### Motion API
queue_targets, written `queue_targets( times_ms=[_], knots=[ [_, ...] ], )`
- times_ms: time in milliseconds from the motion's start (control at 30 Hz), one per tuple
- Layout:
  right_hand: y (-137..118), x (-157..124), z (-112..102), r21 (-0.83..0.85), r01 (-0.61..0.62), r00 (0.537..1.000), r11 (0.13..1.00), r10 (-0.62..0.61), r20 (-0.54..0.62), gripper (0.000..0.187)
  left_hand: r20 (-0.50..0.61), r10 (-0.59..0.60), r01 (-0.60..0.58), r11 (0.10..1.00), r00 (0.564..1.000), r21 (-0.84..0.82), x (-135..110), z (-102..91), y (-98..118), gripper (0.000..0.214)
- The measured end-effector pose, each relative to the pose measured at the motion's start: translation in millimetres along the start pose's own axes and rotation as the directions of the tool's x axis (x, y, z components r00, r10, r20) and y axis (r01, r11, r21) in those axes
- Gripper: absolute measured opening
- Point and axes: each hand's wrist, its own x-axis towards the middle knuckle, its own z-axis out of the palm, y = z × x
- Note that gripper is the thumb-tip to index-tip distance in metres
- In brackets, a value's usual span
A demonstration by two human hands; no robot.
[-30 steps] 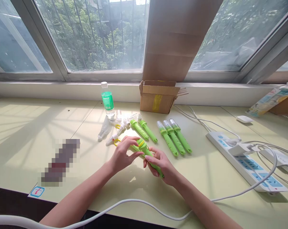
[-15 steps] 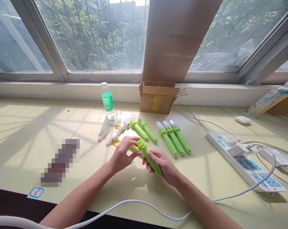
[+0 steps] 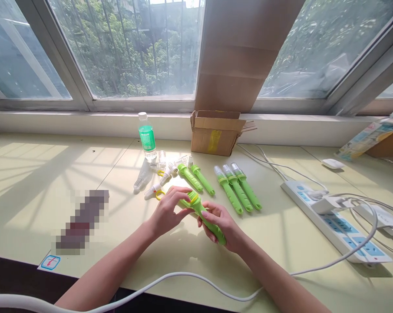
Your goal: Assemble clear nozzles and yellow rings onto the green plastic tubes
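A green plastic handle (image 3: 209, 222) with a threaded neck lies slantwise in my right hand (image 3: 225, 226), whose fingers are wrapped round its body. My left hand (image 3: 170, 211) has index finger and thumb closed at the neck, on a yellow ring (image 3: 193, 198) that sits round it. Another green piece (image 3: 184, 202) shows partly behind my left fingers. Beyond the hands lie two uncapped green handles (image 3: 190, 178). Three green handles with clear caps (image 3: 238, 191) rest side by side to the right. Loose clear caps and white parts (image 3: 166, 174) with yellow rings are scattered at the left.
A bottle with a green label (image 3: 147, 138) and an open cardboard box (image 3: 216, 135) stand toward the windowsill. On the right is a white power strip (image 3: 333, 221) with plugs and cables. A white cable (image 3: 183, 274) crosses the front edge near my forearms.
The held green handle has tipped a little, its lower end moving right and down with my right hand. My left hand has stayed nearly in place at the neck.
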Motion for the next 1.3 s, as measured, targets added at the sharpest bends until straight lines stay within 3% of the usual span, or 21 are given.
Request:
queue_targets(
  times_ms=[333,767,1100,1300],
  knots=[
    [-5.5,-1.0,1.7,-0.007,0.01,0.998,1.0,-0.01,0.06,0.034,-0.009,-0.004,0.004,1.0,1.0,-0.02,-0.8,-0.5,-0.3,0.016],
    [-0.9,0.0,2.6,-0.035,0.066,0.997,0.997,-0.068,-0.033,0.024,-0.03,0.007,-0.008,1.0,1.0,-0.011,-0.2,-0.1,0.4,0.019],
    [-2.4,0.0,6.6,-0.148,0.104,0.995,0.983,-0.103,0.019,0.032,-0.024,-0.009,0.01,0.999,1.0,0.036,-1.8,-0.3,-2.0,0.017],
    [1.1,-0.5,5.6,-0.115,0.07,0.997,0.991,-0.072,-0.014,0.026,-0.039,-0.007,0.008,0.999,0.999,0.036,-1.1,0.9,0.3,0.017]
  ],
)
